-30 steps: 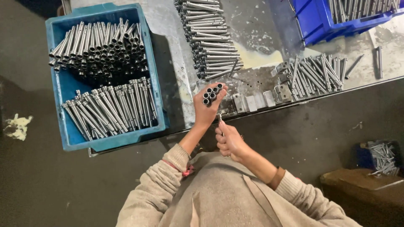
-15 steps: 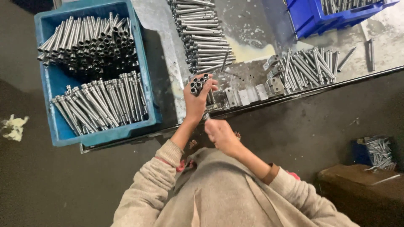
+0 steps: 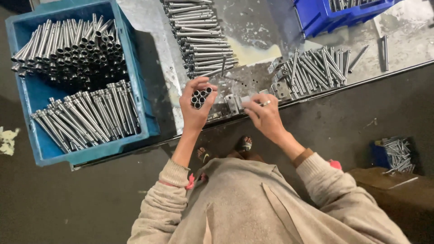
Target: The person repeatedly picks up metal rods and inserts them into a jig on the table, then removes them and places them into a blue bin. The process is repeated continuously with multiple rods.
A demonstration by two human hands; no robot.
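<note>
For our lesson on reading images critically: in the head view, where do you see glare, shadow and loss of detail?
Head view: glare shines off the metal tubes in the blue crate and off the worn bench top; the floor below lies in dull shadow; the left hand and right hand look sharp; the small bin of screws is dim.

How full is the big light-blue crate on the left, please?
Partly full: the light-blue crate holds two stacks of metal tubes, with blue floor showing between them.

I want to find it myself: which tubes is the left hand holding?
Start at the big light-blue crate of metal tubes. Just right of it, the left hand grips a small bundle of tubes. Only these stand upright, showing dark round holes.
</note>
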